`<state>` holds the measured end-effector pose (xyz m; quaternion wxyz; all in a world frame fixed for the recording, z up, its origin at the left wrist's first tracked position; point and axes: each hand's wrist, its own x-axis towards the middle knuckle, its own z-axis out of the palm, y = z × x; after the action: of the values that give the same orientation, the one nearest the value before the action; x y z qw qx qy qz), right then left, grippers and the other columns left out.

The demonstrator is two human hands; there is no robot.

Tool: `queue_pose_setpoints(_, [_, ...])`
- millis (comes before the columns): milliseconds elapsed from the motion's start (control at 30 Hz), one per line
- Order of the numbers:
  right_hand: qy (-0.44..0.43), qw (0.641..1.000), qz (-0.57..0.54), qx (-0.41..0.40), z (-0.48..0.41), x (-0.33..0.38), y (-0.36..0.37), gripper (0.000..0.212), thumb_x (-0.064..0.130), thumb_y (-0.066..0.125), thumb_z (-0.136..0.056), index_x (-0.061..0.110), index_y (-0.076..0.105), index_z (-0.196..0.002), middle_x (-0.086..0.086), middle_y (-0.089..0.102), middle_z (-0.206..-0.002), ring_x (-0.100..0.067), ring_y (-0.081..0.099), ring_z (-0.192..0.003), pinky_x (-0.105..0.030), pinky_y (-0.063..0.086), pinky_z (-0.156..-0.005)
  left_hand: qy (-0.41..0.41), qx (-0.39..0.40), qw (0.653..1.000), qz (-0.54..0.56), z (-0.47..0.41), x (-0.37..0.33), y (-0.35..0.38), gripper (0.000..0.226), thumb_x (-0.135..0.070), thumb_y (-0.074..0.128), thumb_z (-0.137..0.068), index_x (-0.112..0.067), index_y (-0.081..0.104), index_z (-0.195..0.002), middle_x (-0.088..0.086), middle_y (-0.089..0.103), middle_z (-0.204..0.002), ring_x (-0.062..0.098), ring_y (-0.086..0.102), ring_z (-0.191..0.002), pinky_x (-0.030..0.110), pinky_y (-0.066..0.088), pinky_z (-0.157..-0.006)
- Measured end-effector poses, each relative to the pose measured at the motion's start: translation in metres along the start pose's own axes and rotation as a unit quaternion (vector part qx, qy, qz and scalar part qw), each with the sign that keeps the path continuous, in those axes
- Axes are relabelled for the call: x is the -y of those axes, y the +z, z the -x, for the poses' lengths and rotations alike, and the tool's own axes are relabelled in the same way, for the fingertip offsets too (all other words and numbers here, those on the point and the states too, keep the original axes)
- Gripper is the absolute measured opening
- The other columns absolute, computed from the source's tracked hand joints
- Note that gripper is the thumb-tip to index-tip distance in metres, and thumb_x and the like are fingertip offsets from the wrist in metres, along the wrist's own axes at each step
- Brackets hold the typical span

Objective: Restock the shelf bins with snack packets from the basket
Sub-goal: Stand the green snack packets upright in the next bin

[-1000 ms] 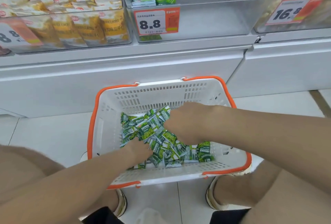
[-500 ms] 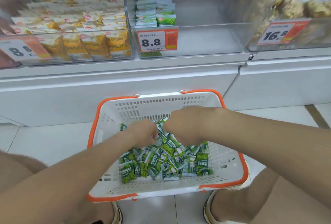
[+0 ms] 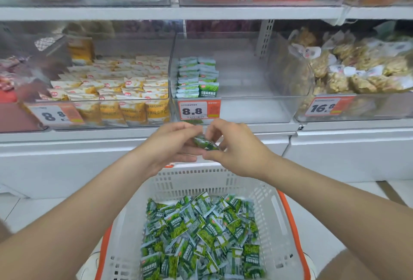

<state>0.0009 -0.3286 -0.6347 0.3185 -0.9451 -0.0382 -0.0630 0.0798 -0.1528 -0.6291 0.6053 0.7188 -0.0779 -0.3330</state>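
Note:
A white basket (image 3: 272, 217) with an orange rim stands on the floor below me, holding a heap of several green snack packets (image 3: 201, 235). My left hand (image 3: 172, 143) and my right hand (image 3: 234, 145) meet above the basket's far edge, both gripping a small bunch of green packets (image 3: 204, 143) between them. Straight ahead is a clear shelf bin (image 3: 279, 109) with an 8.8 price tag; a short stack of the same green packets (image 3: 196, 78) stands at its left side, the remainder of the bin bare.
To the left, a bin (image 3: 111, 92) is full of yellow-and-white packets. To the right, a bin (image 3: 357, 74) tagged 16.8 holds bagged brown snacks. More bins sit on the shelf above. A white base cabinet (image 3: 67, 163) runs below the bins.
Both hands have lifted out of the basket with a bunch of green packets and risen toward the 8.8 bin. My view has tilted up to the shelves.

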Motion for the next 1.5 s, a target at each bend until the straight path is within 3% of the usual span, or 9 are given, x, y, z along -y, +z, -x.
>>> queue_pose_setpoints(200, [0.16, 0.953, -0.259, 0.011, -0.005, 0.007, -0.009, 0.021, 0.017, 0.069, -0.099, 0.008, 0.058, -0.116, -0.015, 0.068, -0.084, -0.019, 0.071, -0.067, -0.036, 0.056, -0.06, 0.145, -0.05, 0.986, -0.063, 0.003, -0.009, -0.006, 0.024, -0.03, 0.069, -0.1, -0.008, 0.079, -0.102, 0.008, 0.075, -0.101, 0.016, 0.062, -0.064, 0.032, 0.06, -0.057])
queue_pose_setpoints(300, [0.172, 0.944, -0.282, 0.002, -0.005, 0.008, -0.008, 0.027, 0.016, 0.068, -0.1, 0.006, 0.055, -0.122, -0.016, 0.071, -0.088, -0.017, 0.071, -0.066, -0.027, 0.052, -0.059, 0.145, -0.067, 0.986, -0.054, -0.002, -0.009, -0.008, 0.027, -0.028, 0.069, -0.099, -0.003, 0.079, -0.1, 0.007, 0.068, -0.082, 0.015, 0.06, -0.065, 0.029, 0.059, -0.056])
queue_pose_setpoints(533, [0.116, 0.962, -0.23, -0.095, -0.029, 0.003, -0.015, 0.032, 0.035, 0.082, -0.085, 0.016, 0.07, -0.109, -0.003, 0.074, -0.09, -0.014, 0.067, -0.075, -0.039, 0.059, -0.077, 0.234, -0.124, 0.963, -0.053, -0.008, -0.021, -0.006, 0.02, -0.026, 0.067, -0.102, -0.01, 0.079, -0.098, -0.003, 0.067, -0.071, 0.016, 0.063, -0.065, 0.035, 0.06, -0.059])
queue_pose_setpoints(667, [0.047, 0.947, -0.17, -0.267, -0.051, 0.004, -0.041, 0.024, 0.026, 0.08, -0.087, 0.018, 0.065, -0.103, 0.005, 0.074, -0.085, -0.014, 0.069, -0.077, -0.028, 0.053, -0.074, 0.385, -0.304, 0.822, -0.29, -0.017, -0.028, -0.018, 0.015, -0.022, 0.061, -0.103, -0.026, 0.074, -0.11, -0.007, 0.064, -0.105, 0.015, 0.06, -0.09, 0.039, 0.052, -0.083])
queue_pose_setpoints(800, [0.038, 0.961, -0.041, -0.273, -0.079, -0.013, -0.063, 0.028, 0.021, 0.075, -0.089, 0.026, 0.052, -0.105, 0.013, 0.07, -0.083, -0.013, 0.068, -0.08, -0.034, 0.047, -0.084, 0.343, -0.317, 0.729, -0.5, -0.025, -0.021, -0.027, 0.025, -0.027, 0.07, -0.096, -0.037, 0.067, -0.119, 0.001, 0.04, -0.146, 0.034, 0.045, -0.123, 0.054, 0.036, -0.101])
queue_pose_setpoints(933, [0.112, 0.981, 0.038, -0.151, -0.112, -0.034, -0.069, 0.033, 0.023, 0.083, -0.082, 0.027, 0.059, -0.104, -0.002, 0.069, -0.092, -0.031, 0.061, -0.102, -0.03, 0.039, -0.068, 0.346, -0.295, 0.744, -0.489, -0.033, -0.018, -0.032, 0.015, -0.028, 0.074, -0.095, -0.03, 0.07, -0.11, 0.005, 0.033, -0.153, 0.035, 0.054, -0.115, 0.06, 0.036, -0.102])
queue_pose_setpoints(1100, [0.213, 0.977, -0.029, -0.008, -0.136, -0.032, -0.07, 0.026, 0.013, 0.089, -0.078, 0.018, 0.068, -0.092, -0.018, 0.065, -0.116, -0.03, 0.077, -0.067, -0.031, 0.061, -0.052, 0.359, -0.286, 0.746, -0.483, -0.041, -0.02, -0.033, 0.015, -0.02, 0.074, -0.096, -0.025, 0.065, -0.107, 0.01, 0.031, -0.15, 0.034, 0.056, -0.085, 0.059, 0.04, -0.1])
queue_pose_setpoints(1333, [0.203, 0.977, 0.06, -0.001, -0.153, -0.021, -0.057, 0.031, 0.01, 0.085, -0.078, 0.006, 0.072, -0.105, -0.013, 0.067, -0.109, -0.029, 0.07, -0.097, -0.041, 0.064, -0.08, 0.39, -0.288, 0.729, -0.483, -0.043, -0.014, -0.034, 0.015, -0.017, 0.074, -0.095, -0.019, 0.066, -0.108, 0.015, 0.038, -0.148, 0.034, 0.059, -0.084, 0.068, 0.038, -0.107])
queue_pose_setpoints(1500, [0.227, 0.968, 0.093, -0.054, -0.157, -0.02, -0.05, 0.043, 0.028, 0.095, -0.069, 0.012, 0.055, -0.074, -0.009, 0.063, -0.084, -0.028, 0.074, -0.066, -0.031, 0.058, -0.043, 0.397, -0.28, 0.724, -0.49, -0.044, -0.011, -0.04, 0.012, -0.011, 0.07, -0.097, -0.013, 0.066, -0.108, 0.014, 0.037, -0.149, 0.04, 0.063, -0.094, 0.074, 0.027, -0.113])
